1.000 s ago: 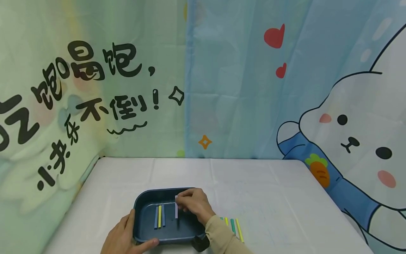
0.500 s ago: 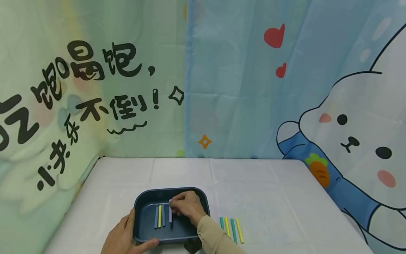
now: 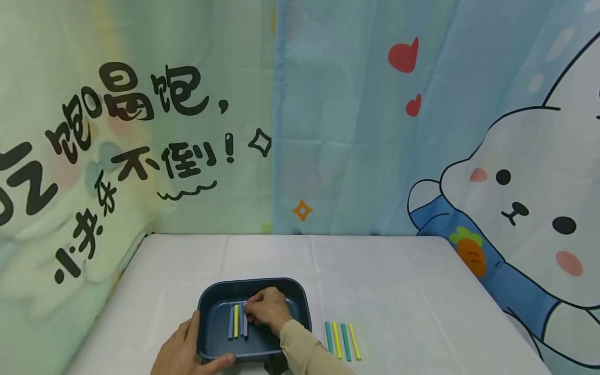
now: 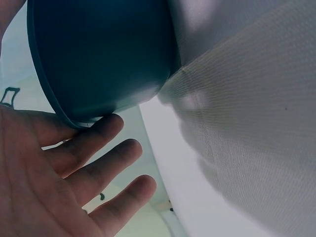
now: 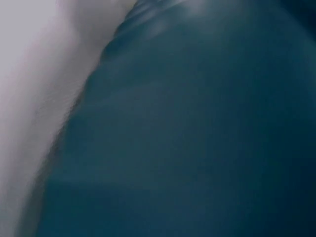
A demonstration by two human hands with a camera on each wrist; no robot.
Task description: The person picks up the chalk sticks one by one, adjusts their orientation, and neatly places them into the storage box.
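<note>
I read four sticks in the tray (image 3: 300, 304): blue, yellow, blue, and a purple stick (image 3: 246, 327) pinched by the right hand (image 3: 264, 311). Left hand (image 3: 180, 350), fingers relaxed, steadies the rim. Four sticks (image 3: 342, 341) remain on the table (image 3: 398, 291), right of the tray.

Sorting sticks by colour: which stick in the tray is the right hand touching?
The pale purple stick, rightmost in the dark blue tray, under the right hand.
</note>
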